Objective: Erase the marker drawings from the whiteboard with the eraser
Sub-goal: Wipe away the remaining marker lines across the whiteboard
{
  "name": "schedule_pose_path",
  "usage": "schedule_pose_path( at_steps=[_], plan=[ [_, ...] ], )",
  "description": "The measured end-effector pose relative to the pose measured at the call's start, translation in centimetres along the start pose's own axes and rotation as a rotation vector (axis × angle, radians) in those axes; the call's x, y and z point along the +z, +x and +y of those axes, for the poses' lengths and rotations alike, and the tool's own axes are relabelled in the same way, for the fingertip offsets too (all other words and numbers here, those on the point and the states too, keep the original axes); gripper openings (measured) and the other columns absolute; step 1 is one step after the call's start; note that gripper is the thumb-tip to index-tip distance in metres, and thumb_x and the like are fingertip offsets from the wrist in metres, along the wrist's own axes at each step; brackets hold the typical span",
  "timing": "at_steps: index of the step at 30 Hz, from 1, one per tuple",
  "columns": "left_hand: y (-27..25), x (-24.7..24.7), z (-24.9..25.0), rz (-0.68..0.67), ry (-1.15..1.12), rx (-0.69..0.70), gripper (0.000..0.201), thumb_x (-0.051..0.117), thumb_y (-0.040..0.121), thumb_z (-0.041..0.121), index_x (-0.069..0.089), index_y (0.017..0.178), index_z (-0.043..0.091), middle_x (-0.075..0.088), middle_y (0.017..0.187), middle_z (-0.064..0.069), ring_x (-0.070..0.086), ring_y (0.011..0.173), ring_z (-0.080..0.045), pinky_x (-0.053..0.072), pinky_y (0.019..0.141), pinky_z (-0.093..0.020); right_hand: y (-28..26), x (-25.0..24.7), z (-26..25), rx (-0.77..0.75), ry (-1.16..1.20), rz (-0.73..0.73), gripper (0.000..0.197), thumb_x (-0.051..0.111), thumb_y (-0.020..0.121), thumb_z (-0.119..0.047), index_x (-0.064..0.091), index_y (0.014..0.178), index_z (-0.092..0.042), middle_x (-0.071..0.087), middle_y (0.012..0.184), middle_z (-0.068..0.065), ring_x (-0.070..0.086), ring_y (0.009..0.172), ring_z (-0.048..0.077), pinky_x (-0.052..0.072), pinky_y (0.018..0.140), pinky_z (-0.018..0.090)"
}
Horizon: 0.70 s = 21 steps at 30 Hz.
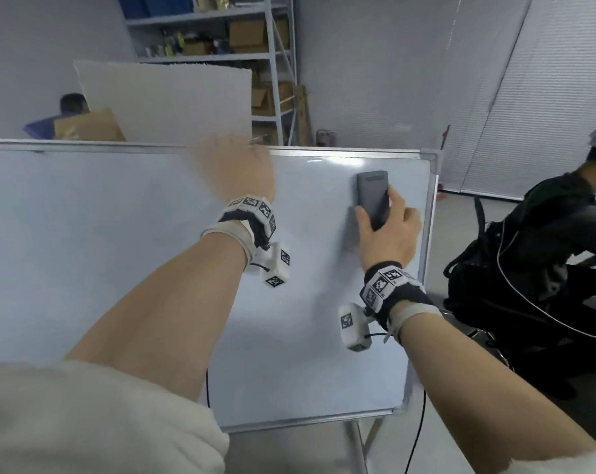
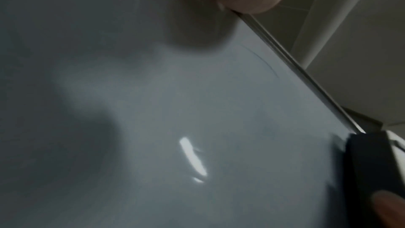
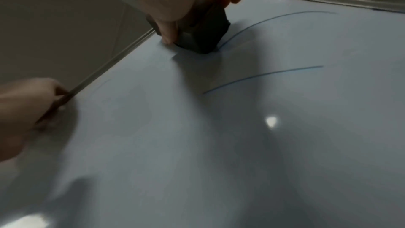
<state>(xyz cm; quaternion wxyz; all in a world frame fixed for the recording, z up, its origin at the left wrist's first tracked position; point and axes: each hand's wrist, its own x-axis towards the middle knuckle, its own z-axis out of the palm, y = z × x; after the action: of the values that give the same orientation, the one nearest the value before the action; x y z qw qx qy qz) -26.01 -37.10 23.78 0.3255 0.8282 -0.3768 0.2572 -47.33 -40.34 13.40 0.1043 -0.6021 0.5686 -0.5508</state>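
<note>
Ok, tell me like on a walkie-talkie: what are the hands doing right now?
Right hand grips eraser, flat on whiteboard. Left hand holds the top edge. Blue lines not yet erased. Nothing in the way.

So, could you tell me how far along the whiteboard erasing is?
Most of the whiteboard already looks clean. In hand: the right hand grips the eraser against the board's upper right, while the left hand holds the top edge. Left: two thin blue lines beside the eraser in the right wrist view.
</note>
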Motion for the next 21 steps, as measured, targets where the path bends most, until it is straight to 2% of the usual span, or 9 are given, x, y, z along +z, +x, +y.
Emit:
schedule_pose_path(
  at_steps=[2, 4, 7, 10, 15, 18, 21],
  plan=[
    [-0.3, 0.2, 1.0, -0.012, -0.033, 0.046, 0.050, 0.026, 0.096, 0.035, 0.065, 0.119, 0.014, 0.061, 0.128, -0.006, 0.040, 0.136, -0.027, 0.004, 0.122, -0.057, 0.2, 0.0, -1.0, -0.093, 0.022, -0.149, 0.063, 0.065, 0.081, -0.063, 0.046, 0.137, -0.040, 0.049, 0.111, 0.002, 0.049, 0.106, 0.025, 0.050, 0.081, 0.038],
    [-0.4, 0.2, 1.2, -0.006, -0.063, 0.127, 0.050, 0.025, 0.098, 0.033, 0.070, 0.111, 0.015, 0.065, 0.117, -0.005, 0.047, 0.128, -0.025, 0.006, 0.123, -0.054, -0.1, 0.4, -2.5, -0.258, -0.028, -0.283, 0.064, 0.064, 0.081, -0.065, 0.045, 0.138, -0.043, 0.048, 0.110, 0.001, 0.047, 0.106, 0.023, 0.046, 0.083, 0.035],
    [0.8, -0.2, 0.2, -0.050, -0.153, 0.132, 0.066, 0.012, 0.095, 0.038, 0.075, 0.109, 0.022, 0.070, 0.111, -0.001, 0.052, 0.120, -0.021, 0.005, 0.124, -0.048, -0.8, 1.9, -5.1, -0.462, -0.066, -0.305, 0.063, 0.067, 0.083, -0.059, 0.049, 0.140, -0.039, 0.050, 0.107, 0.004, 0.046, 0.101, 0.026, 0.045, 0.083, 0.038],
    [1.9, -0.8, -1.8, -0.084, -0.251, 0.120, 0.068, 0.009, 0.092, 0.037, 0.074, 0.111, 0.033, 0.072, 0.118, 0.006, 0.053, 0.123, -0.014, 0.003, 0.123, -0.040, -1.2, 3.4, -7.2, -0.578, -0.105, -0.273, 0.060, 0.067, 0.084, -0.055, 0.050, 0.140, -0.038, 0.051, 0.104, 0.004, 0.045, 0.094, 0.027, 0.041, 0.081, 0.039],
    [1.7, -1.7, -2.4, -0.127, -0.295, 0.158, 0.062, 0.014, 0.094, 0.033, 0.073, 0.114, 0.032, 0.070, 0.121, 0.005, 0.050, 0.124, -0.014, 0.007, 0.123, -0.041, -0.9, 3.9, -7.5, -0.514, -0.175, -0.204, 0.060, 0.060, 0.085, -0.060, 0.047, 0.141, -0.041, 0.049, 0.102, 0.004, 0.047, 0.094, 0.027, 0.038, 0.084, 0.041],
    [1.1, -1.7, -1.5, -0.074, -0.272, 0.156, 0.062, 0.015, 0.098, 0.032, 0.075, 0.109, 0.028, 0.071, 0.112, 0.002, 0.049, 0.119, -0.019, 0.011, 0.122, -0.040, 0.3, 3.2, -6.1, -0.398, -0.201, -0.165, 0.062, 0.059, 0.084, -0.062, 0.047, 0.141, -0.041, 0.049, 0.103, 0.004, 0.048, 0.096, 0.027, 0.037, 0.087, 0.041],
    [0.7, -1.3, -0.8, -0.031, -0.259, 0.136, 0.074, 0.005, 0.094, 0.038, 0.077, 0.102, 0.023, 0.071, 0.105, 0.000, 0.049, 0.119, -0.019, 0.010, 0.121, -0.038, 2.0, 1.5, -3.5, -0.213, -0.216, -0.080, 0.063, 0.060, 0.084, -0.063, 0.047, 0.141, -0.040, 0.051, 0.104, 0.006, 0.049, 0.098, 0.029, 0.035, 0.087, 0.040]
  ],
)
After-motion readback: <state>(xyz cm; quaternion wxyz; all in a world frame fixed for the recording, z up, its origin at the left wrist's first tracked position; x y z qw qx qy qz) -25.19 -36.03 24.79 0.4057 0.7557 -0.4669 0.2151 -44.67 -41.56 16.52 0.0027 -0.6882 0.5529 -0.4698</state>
